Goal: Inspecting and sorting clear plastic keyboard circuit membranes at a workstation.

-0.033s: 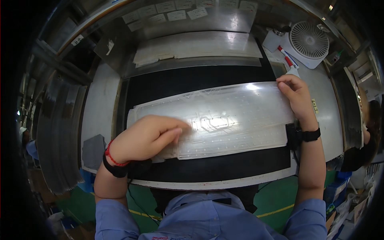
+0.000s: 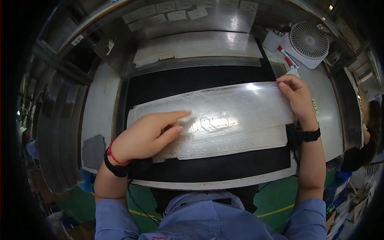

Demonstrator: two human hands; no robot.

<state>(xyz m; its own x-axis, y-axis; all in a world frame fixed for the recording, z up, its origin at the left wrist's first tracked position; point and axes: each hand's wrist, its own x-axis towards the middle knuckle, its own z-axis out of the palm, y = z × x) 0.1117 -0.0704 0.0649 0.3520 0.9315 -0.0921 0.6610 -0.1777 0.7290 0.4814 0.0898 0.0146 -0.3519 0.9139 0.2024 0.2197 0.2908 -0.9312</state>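
A stack of thin, clear plastic sheets (image 2: 224, 146) printed with fine circuit-like lines lies across a black mat (image 2: 224, 170). At its far right corner, my right hand (image 2: 298, 96) pinches the edge of the top sheet (image 2: 248, 102) between thumb and fingers. Over the left part of that sheet is my left hand (image 2: 146, 134), index finger stretched out and thumb apart from it. Nothing shows between those fingers, and the fingertip is smeared by motion. Whether the fingertip touches the sheet I cannot tell. The left hand hides part of the stack's left end.
Another stack of similar sheets (image 2: 196, 46) lies at the back. A white fan (image 2: 309, 39) and red-capped markers (image 2: 289, 61) are at the far right. A grey flat piece (image 2: 94, 151) lies at the left, beside a tall bundle of dark sheets (image 2: 62, 132).
My left index finger has straightened and shifted slightly away from me over the sheet. My right hand keeps its hold on the corner.
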